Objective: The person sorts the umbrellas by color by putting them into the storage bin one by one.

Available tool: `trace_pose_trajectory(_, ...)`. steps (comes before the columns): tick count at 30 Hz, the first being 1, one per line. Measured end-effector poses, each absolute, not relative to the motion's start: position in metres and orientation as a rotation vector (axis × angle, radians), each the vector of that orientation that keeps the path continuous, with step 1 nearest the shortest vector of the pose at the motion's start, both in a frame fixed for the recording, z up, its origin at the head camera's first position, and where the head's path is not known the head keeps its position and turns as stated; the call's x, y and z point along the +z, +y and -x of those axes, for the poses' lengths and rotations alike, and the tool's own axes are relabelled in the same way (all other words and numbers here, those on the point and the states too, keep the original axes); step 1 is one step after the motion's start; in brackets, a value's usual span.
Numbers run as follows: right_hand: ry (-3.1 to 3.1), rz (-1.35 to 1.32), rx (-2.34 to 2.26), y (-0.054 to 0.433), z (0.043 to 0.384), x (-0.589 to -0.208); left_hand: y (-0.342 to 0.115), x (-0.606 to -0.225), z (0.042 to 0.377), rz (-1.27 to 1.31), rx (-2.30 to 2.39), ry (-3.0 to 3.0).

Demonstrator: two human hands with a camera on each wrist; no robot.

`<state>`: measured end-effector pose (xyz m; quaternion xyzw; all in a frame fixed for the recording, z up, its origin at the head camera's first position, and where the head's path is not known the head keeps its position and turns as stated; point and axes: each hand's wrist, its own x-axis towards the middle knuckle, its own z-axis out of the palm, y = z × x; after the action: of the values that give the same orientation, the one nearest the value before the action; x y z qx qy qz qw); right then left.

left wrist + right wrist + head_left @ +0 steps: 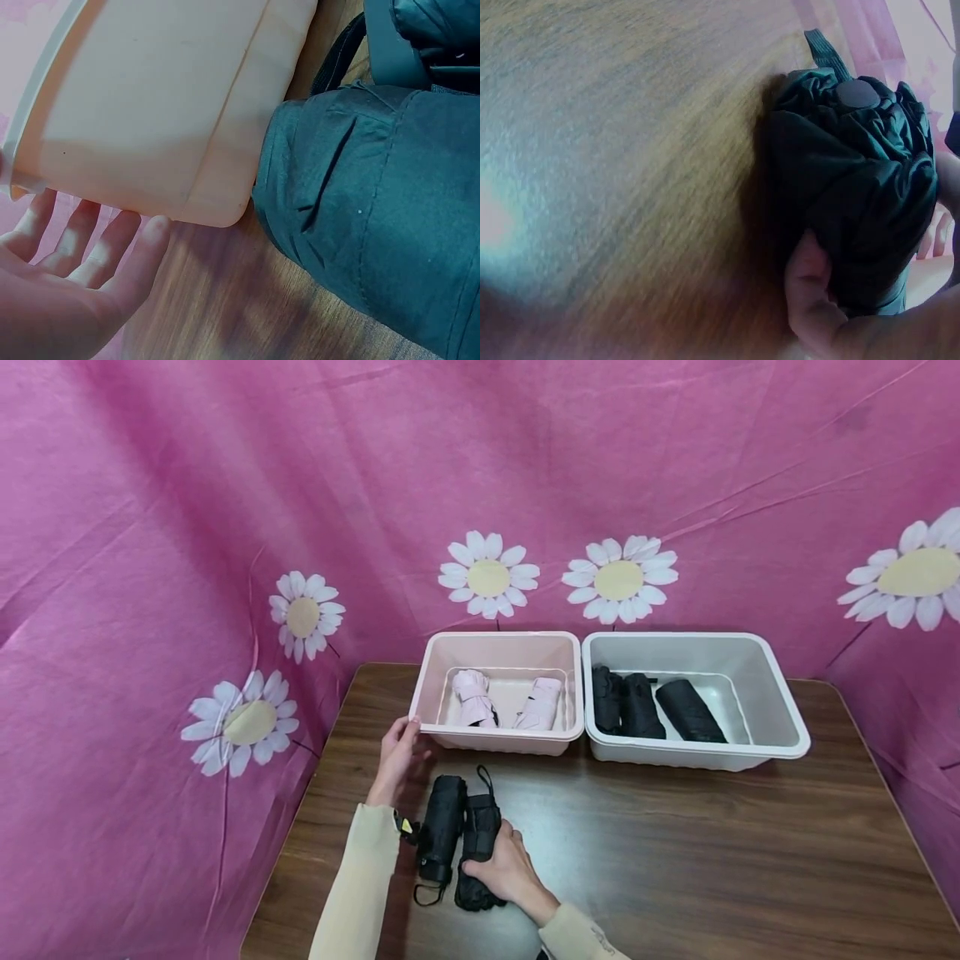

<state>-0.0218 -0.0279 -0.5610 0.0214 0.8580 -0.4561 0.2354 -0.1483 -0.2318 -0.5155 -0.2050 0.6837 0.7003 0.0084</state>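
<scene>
Pale glare gleams across the desk (637,843), between its side edges; the right wrist's view runs blurred!

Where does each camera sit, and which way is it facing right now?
Head: worn on the head, looking forward and down at the table, pink bin, white bin, held umbrella and loose umbrella; left grip, right grip and sleeves show.
Left wrist: on that wrist, facing the pink bin's outer wall and the loose umbrella; left fingers show.
Right wrist: on that wrist, facing the held umbrella's ruffled end; right thumb shows.
Head and left wrist share the left grip at the pink bin.
</scene>
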Motion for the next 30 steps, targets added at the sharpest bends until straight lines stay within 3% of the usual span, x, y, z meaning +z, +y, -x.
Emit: trace_pose_trajectory(30, 2.394, -0.008, -0.989, 0.024, 0.022, -0.552, -0.232, -0.514, 0.146, 0.642, 2.170, 2.132)
